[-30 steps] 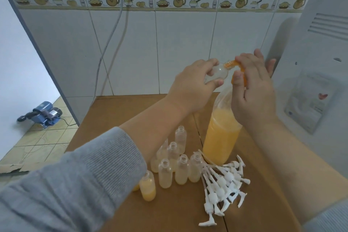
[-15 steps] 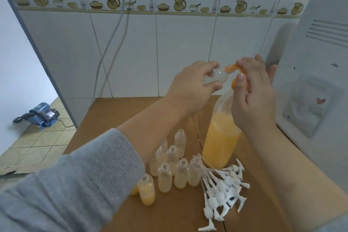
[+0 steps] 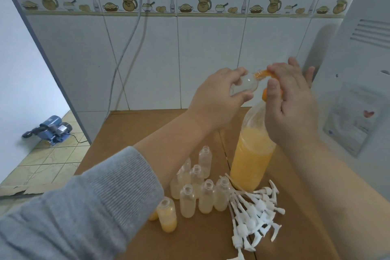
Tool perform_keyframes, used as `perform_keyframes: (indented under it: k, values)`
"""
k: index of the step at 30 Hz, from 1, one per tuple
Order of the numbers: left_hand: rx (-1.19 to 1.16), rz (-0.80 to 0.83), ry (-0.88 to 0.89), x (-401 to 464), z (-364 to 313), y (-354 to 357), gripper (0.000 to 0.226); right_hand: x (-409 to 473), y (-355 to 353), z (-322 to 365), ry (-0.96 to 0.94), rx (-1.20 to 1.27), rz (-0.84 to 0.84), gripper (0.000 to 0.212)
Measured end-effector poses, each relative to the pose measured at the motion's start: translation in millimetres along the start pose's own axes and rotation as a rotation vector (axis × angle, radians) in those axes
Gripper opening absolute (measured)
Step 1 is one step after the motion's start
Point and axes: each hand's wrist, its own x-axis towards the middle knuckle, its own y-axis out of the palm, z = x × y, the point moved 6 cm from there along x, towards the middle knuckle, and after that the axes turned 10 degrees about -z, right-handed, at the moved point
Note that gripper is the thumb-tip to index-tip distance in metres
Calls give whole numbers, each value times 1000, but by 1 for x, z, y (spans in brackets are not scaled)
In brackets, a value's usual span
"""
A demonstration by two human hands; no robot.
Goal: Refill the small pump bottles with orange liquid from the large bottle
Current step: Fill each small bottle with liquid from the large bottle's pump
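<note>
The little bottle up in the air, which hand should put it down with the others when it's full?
Probably the left hand: it already holds the little bottle, and the others stand on its side.

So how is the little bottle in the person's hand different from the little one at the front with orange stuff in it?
The held small bottle looks empty and clear; the front small bottle holds orange liquid in its lower part. The held one is tipped sideways in the left hand, up off the table; the front one stands upright on it. The held one's mouth meets an orange spout under the right hand; the front one's mouth is open. Neither has a pump fitted.
</note>
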Motion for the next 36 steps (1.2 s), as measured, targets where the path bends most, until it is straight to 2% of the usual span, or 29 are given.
perform_keyframes:
  k: [7, 11, 16, 29, 36]
  values:
    - [68, 17, -19, -6, 5, 7, 46, -16, 9, -5, -2, -20, -16, 41]
    - [79, 9, -10, -4, 4, 3, 46, -12, 6, -2, -16, -35, 46, 47]
    - [85, -28, 40, -1, -5, -1, 46, -4, 0, 0, 2, -28, 21, 50]
    - [106, -8, 18, -1, 4, 3, 46, -5, 0, 0, -39, -85, 91, 54]
    - [111, -12, 42, -2, -1, 6, 49, -10, 0, -2, 3, -43, 13, 47]
